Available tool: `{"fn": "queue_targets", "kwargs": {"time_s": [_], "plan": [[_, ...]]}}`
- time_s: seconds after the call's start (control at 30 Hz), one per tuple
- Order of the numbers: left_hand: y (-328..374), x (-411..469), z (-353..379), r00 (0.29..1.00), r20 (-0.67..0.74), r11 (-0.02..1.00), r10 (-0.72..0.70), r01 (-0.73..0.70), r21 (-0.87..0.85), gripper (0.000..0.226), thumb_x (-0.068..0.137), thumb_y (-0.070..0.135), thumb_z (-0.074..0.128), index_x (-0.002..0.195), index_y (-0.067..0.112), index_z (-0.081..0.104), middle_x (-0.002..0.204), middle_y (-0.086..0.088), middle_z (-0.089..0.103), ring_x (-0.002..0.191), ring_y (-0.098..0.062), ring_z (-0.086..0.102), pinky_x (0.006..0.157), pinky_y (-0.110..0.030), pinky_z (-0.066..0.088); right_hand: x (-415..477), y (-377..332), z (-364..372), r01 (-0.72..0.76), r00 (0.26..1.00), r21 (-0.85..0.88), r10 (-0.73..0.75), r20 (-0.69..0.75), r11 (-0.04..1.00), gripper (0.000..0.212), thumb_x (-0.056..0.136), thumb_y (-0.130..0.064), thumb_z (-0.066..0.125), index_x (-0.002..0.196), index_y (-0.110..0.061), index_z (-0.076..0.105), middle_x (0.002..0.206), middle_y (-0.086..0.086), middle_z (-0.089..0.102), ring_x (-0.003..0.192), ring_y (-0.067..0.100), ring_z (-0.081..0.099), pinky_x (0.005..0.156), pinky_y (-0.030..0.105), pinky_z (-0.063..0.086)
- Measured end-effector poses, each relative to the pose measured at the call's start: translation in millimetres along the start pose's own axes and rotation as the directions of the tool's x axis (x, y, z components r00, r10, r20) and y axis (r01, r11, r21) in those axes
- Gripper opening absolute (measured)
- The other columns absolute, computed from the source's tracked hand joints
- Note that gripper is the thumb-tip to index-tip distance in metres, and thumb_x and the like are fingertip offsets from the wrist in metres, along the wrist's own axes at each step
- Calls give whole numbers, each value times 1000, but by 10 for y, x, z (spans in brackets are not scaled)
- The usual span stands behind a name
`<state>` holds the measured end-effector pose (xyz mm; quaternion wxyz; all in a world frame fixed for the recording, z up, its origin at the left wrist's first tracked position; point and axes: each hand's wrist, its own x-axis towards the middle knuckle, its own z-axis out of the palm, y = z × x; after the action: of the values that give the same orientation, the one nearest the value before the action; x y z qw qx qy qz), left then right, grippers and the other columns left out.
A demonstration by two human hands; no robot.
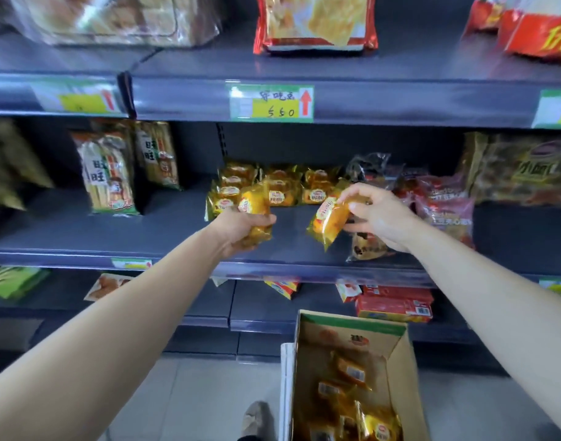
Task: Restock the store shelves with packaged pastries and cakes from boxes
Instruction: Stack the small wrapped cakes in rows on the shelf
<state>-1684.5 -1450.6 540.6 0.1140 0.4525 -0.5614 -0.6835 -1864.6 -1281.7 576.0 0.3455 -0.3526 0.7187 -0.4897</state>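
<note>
Both arms reach over the middle shelf (pixel 164 237). My left hand (pixel 241 230) grips a yellow-wrapped cake pack (pixel 255 202), maybe with a second one under it. My right hand (pixel 379 214) pinches another yellow cake pack (pixel 328 219) by its top end, so it hangs tilted just above the shelf. Behind them, several identical yellow packs (pixel 272 186) stand in a row at the back of the shelf. An open cardboard box (pixel 400 358) on the floor below holds more yellow packs (pixel 352 374).
Red-wrapped pastries (pixel 444 202) and a brown pack (pixel 368 246) lie right of my right hand. Tall rice cracker bags (pixel 108 176) stand at the left. Above is a shelf edge with a price tag (pixel 271 103). Red boxes (pixel 395 303) sit on the lower shelf.
</note>
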Motion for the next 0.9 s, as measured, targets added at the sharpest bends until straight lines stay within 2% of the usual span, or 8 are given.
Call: {"fn": "queue_targets", "kwargs": {"time_s": [0.1, 0.2, 0.27, 0.37, 0.47, 0.63, 0.77, 0.9], "plan": [[-39, 30, -105, 999, 35, 998, 2, 0, -67, 69, 78, 29, 74, 136, 15, 40, 106, -1, 61, 97, -21, 62, 73, -32, 48, 131, -68, 140, -75, 996, 75, 72, 47, 994, 30, 94, 3, 41, 75, -15, 57, 99, 11, 60, 91, 26, 62, 81, 40, 55], [-40, 49, -200, 994, 104, 978, -45, 65, -198, 30, 86, 31, 52, 113, 16, 51, 102, -4, 54, 80, -19, 59, 72, -31, 44, 263, -74, 286, -86, 996, 12, 85, 22, 996, 19, 88, -9, 61, 71, -17, 55, 87, 3, 62, 89, 22, 62, 77, 38, 55], [-60, 91, -254, 992, 114, 950, -59, 91, -298, 14, 86, 23, 43, 94, 16, 51, 94, -6, 56, 79, -22, 59, 73, -32, 45, 363, -39, 352, -82, 997, -132, 81, -13, 988, 22, 80, -6, 70, 87, -20, 55, 90, 2, 59, 87, 21, 59, 76, 38, 54], [-103, 165, -316, 997, 66, 957, -46, 63, -285, 6, 86, 15, 49, 88, 15, 54, 93, -7, 61, 82, -24, 59, 87, -37, 45, 519, 6, 411, -154, 988, -280, 152, -28, 948, 58, 76, -5, 71, 122, -21, 41, 105, 5, 53, 94, 22, 54, 71, 31, 47], [-131, 231, -388, 1000, 5, 965, 11, -9, -263, 19, 86, 5, 57, 104, 12, 57, 93, -6, 65, 80, -23, 61, 92, -39, 44, 693, 17, 422, -123, 992, -424, 110, -55, 897, 60, 73, -2, 70, 125, -18, 44, 116, 4, 50, 99, 21, 51, 72, 26, 41], [-127, 401, -582, 989, -137, 937, 62, -105, -333, 50, 83, -8, 59, 129, 6, 47, 109, -8, 65, 82, -18, 64, 65, -26, 53, 1028, -32, 472, -32, 999, -609, 15, -32, 793, 54, 73, 6, 66, 115, -24, 51, 108, 1, 48, 83, 18, 49, 57, 24, 37], [-149, 531, -738, 987, -143, 928, 69, -116, -353, 48, 82, -3, 65, 123, 13, 46, 113, -10, 65, 88, -24, 66, 82, -38, 53, 1351, -5, 631, -20, 999, -624, 39, 17, 781, 57, 75, 4, 66, 122, -16, 41, 113, 4, 47, 100, 22, 50, 77, 30, 44], [-181, 608, -874, 990, -120, 933, 81, -117, -339, 45, 80, -1, 68, 120, 12, 52, 111, -12, 66, 86, -24, 68, 74, -34, 57, 1617, 26, 793, -8, 996, -584, 57, 65, 812, 52, 77, 1, 68, 123, -13, 49, 123, 9, 54, 112, 27, 53, 86, 31, 44]]}}
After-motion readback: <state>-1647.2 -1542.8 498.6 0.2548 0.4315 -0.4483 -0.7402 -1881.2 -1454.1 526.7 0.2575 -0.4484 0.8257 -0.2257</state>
